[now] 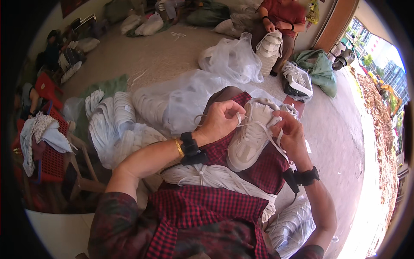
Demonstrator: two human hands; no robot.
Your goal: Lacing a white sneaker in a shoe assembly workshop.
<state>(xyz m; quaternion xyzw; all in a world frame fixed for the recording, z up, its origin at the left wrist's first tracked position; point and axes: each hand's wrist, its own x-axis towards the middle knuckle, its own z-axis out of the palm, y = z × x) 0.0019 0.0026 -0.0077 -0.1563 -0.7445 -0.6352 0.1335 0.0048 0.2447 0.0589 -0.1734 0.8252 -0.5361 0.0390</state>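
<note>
A white sneaker (249, 142) rests on my lap over a red-and-black checked cloth, its toe pointing toward me. Laces run across its tongue in several rows. My left hand (221, 122) is beside the shoe's left edge, pinching a white shoelace (254, 124) between thumb and fingers. On the other side, my right hand (290, 131) has its fingers closed by the collar, with a lace end hanging below them. A bundle of white laces (202, 176) tied in the middle lies across my lap, nearer to me than the shoe.
Clear plastic bags (172, 103) of white shoes lie ahead and to the left. A red plastic chair (51, 146) with clothes stands at left. Opposite, a person (282, 21) holds another white shoe, near a white basket (298, 82) of laces. More shoes in plastic (293, 228) lie at my right.
</note>
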